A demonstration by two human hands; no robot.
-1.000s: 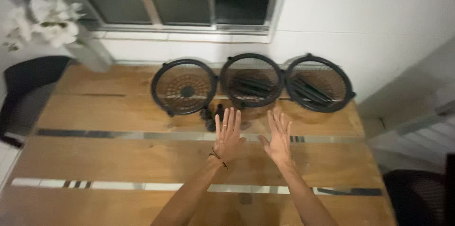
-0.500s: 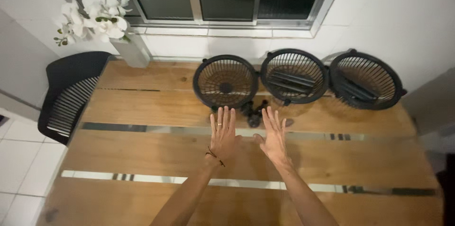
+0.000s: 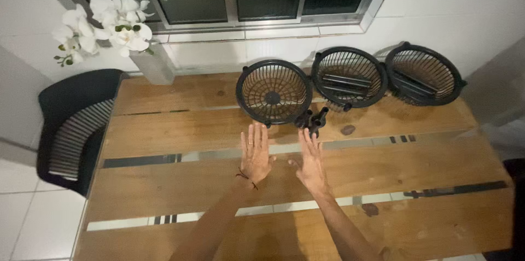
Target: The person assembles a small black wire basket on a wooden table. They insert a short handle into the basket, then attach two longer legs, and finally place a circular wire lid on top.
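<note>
Head view, left hand (image 3: 256, 155) and right hand (image 3: 311, 163) still flat on table (image 3: 164, 184), fingers spread; baskets (image 3: 272, 92) now right of centre

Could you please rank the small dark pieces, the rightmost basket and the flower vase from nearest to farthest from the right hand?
1. Small dark pieces, just beyond the right hand.
2. Rightmost basket, far right.
3. Flower vase, far left.
</note>
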